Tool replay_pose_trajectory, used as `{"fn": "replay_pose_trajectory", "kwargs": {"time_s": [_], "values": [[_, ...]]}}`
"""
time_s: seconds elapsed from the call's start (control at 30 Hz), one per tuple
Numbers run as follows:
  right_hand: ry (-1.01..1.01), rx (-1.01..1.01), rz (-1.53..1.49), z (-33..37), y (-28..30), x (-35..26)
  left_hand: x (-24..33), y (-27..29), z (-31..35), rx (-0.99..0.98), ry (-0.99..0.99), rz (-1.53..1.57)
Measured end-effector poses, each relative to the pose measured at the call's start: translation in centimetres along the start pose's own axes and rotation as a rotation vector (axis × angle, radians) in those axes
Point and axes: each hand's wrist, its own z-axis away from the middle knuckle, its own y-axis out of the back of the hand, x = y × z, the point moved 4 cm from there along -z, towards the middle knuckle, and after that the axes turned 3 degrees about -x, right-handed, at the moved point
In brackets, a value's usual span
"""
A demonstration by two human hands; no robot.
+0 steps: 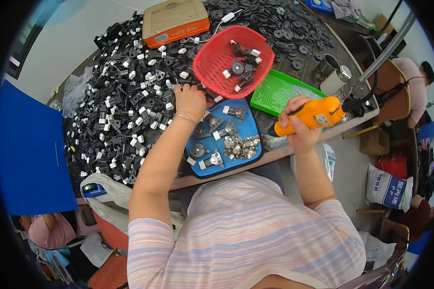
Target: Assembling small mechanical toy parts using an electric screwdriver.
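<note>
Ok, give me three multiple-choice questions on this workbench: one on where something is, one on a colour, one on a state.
1. Where is the red basket?
A. behind the blue tray
B. on the floor
C. on the person's lap

2. What colour is the screwdriver?
A. green
B. orange
C. black

3. What is the right hand doing?
A. lying flat, empty
B. gripping the screwdriver
C. holding a cup

Answers: 1 A, the basket sits just past the tray; 2 B, its body is orange; 3 B, fingers wrap the tool, while the left hand reaches into the black parts.

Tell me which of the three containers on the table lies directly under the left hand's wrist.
The blue tray, holding screws and small assemblies. The red basket sits beyond the left hand, and the green tray lies further right.
</note>
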Motion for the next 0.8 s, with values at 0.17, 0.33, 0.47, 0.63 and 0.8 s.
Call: {"fn": "replay_pose_trajectory", "kwargs": {"time_s": [0.17,0.33,0.47,0.63,0.8], "values": [[0.018,-0.024,0.011,0.1,-0.3,0.1,-0.4,0.0,-0.5,-0.149,0.115,0.086],[0.011,0.001,0.006,0.4,-0.1,0.0,-0.3,0.7,-0.1,-0.321,0.208,0.215],[0.013,-0.012,0.001,0.5,-0.5,0.1,0.8,0.8,0.0,-0.324,0.251,0.147],[-0.025,0.004,0.023,1.0,-0.7,0.3,1.1,0.6,0.0,-0.322,0.298,0.241],[-0.017,0.019,0.007,1.1,-0.7,-0.3,0.3,0.6,0.0,-0.273,0.321,0.316]]}}
